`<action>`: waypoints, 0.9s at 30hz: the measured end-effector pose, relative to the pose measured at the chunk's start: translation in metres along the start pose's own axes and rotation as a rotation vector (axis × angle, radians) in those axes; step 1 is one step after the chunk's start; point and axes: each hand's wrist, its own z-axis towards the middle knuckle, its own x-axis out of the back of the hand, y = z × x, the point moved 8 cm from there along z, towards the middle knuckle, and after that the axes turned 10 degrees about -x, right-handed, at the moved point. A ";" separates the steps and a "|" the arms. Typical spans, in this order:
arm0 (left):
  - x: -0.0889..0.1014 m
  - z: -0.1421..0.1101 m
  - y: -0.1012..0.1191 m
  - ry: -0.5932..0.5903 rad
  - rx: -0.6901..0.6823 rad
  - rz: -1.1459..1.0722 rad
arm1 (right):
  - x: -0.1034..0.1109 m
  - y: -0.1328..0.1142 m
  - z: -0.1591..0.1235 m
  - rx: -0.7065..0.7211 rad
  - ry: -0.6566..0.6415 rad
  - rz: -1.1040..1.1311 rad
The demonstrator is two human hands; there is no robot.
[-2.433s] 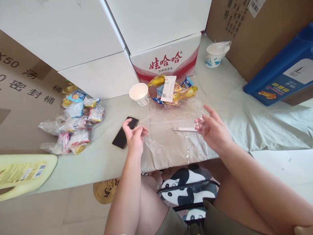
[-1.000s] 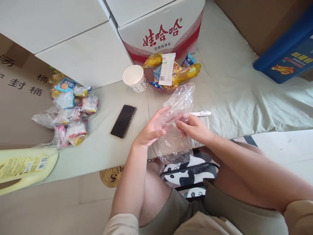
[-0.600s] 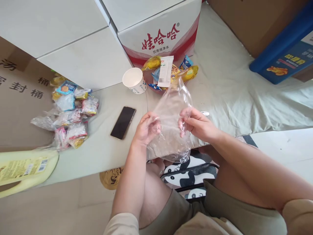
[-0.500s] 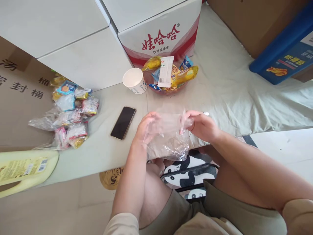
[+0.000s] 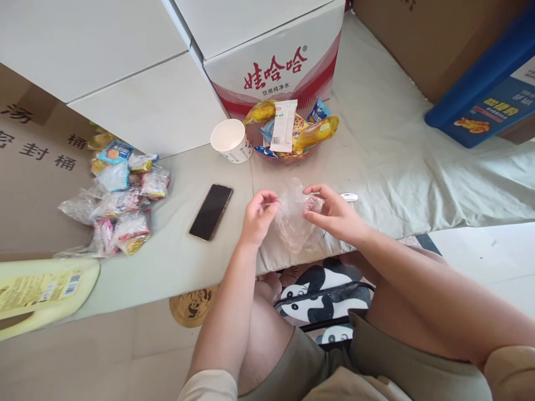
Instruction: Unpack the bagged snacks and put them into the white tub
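A thin clear plastic bag (image 5: 296,223) hangs crumpled between my hands, just above the front part of the cloth-covered surface. My left hand (image 5: 259,216) pinches its left edge between thumb and fingertips. On the other side, my right hand (image 5: 334,214) has a bunched part of the bag between its thumb and curved fingers. A small white object (image 5: 349,197) lies just beyond my right hand. Left of my left hand is a dark-screened phone (image 5: 211,212), lying flat.
Behind the hands stand a paper cup (image 5: 231,140) and a glass bowl (image 5: 286,159) of wrapped snacks. A heap of bagged snacks (image 5: 125,200) lies left, near a pale yellow jug (image 5: 45,289). Boxes (image 5: 280,72) line the back, and a blue container (image 5: 476,94) stands right.
The bag was spread wider and hung lower; now it is more gathered. My left hand has moved slightly right, closer to my right hand.
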 end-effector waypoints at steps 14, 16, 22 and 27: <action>-0.027 -0.009 -0.003 -0.318 0.099 0.135 | 0.008 0.001 0.001 0.007 0.092 -0.009; -0.015 -0.004 0.004 -0.184 -0.013 0.168 | 0.008 -0.003 0.000 0.024 0.068 0.097; 0.017 -0.010 0.017 0.306 -0.187 0.235 | 0.010 -0.009 -0.002 0.048 0.103 0.095; -0.044 -0.016 0.001 -0.312 -0.033 0.095 | 0.001 -0.012 -0.004 0.113 0.059 0.012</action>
